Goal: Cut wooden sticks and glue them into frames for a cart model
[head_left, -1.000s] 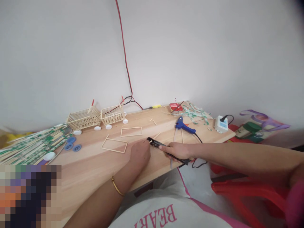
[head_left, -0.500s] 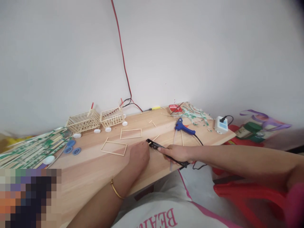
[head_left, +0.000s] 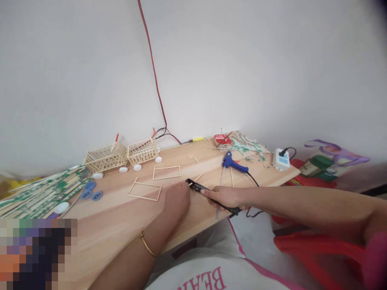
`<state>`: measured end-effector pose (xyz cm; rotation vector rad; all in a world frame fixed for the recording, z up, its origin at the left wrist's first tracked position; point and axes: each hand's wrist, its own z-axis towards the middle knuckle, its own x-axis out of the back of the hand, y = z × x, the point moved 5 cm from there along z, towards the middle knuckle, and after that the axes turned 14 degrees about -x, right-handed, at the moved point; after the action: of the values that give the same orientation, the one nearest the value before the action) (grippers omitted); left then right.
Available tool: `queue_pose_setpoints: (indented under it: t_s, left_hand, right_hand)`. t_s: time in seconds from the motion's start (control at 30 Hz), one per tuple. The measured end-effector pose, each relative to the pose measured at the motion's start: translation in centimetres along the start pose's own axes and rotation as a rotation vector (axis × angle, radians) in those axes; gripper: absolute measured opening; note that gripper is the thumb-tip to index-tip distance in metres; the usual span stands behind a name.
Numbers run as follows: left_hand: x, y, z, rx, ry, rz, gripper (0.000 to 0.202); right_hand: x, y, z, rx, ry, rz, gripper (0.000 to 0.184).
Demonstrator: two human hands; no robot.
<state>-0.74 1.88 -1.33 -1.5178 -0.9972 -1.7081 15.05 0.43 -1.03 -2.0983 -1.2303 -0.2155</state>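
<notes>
My right hand (head_left: 223,196) is wrapped round the handles of black cutting pliers (head_left: 197,187). Their jaws meet a thin wooden stick (head_left: 190,183) right beside my left hand (head_left: 177,198). The fingers of my left hand are closed on this stick, most of which they hide. Just past the jaws lies another short stick piece (head_left: 198,177). Two flat rectangular stick frames rest left of the pliers, a nearer frame (head_left: 145,190) and a farther frame (head_left: 166,172). A blue glue gun (head_left: 234,163) lies beyond my right hand.
Two wheeled stick carts, a larger cart (head_left: 105,157) and a smaller cart (head_left: 142,151), stand at the back left. Wrapped sticks (head_left: 45,189) and blue discs (head_left: 97,195) lie at left. A red tray (head_left: 222,139), wrapper scraps (head_left: 250,147) and a white power box (head_left: 281,159) are at right.
The camera view has shifted very slightly. Both hands and the pliers keep the same positions on the stick.
</notes>
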Motion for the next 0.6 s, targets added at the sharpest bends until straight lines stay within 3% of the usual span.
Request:
queue_pose_setpoints:
  t_s: [0.37, 0.6]
  left_hand:
    - [-0.04, 0.03, -0.04, -0.015, -0.012, -0.023, 0.026]
    - [-0.24, 0.03, 0.03, -0.005, -0.014, -0.026, 0.027]
  right_hand:
    - [0.16, -0.3, -0.26, 0.008, 0.0, -0.039, 0.069]
    - [-0.02, -0.14, -0.18, -0.078, -0.076, 0.057, 0.068]
